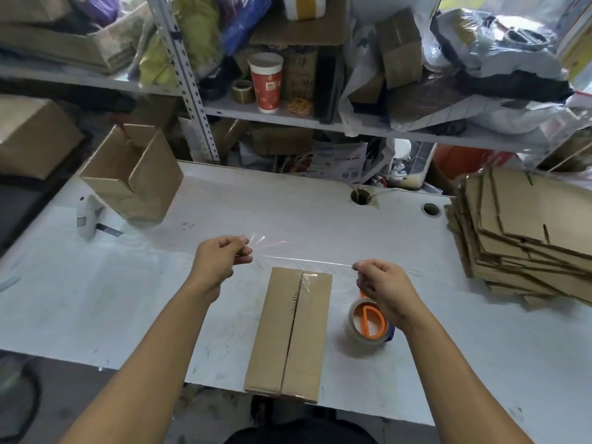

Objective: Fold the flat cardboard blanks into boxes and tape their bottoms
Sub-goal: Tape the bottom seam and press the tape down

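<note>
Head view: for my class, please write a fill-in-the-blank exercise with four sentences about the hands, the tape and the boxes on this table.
1. The left hand and right hand stretch a strip of clear ____ between them.
2. The strip hangs above the far end of the closed ____.
3. The tape roll has an ____ dispenser core.
4. The flat blanks are stacked at the table's ____ side.

Missing words: tape; box; orange; right
</note>
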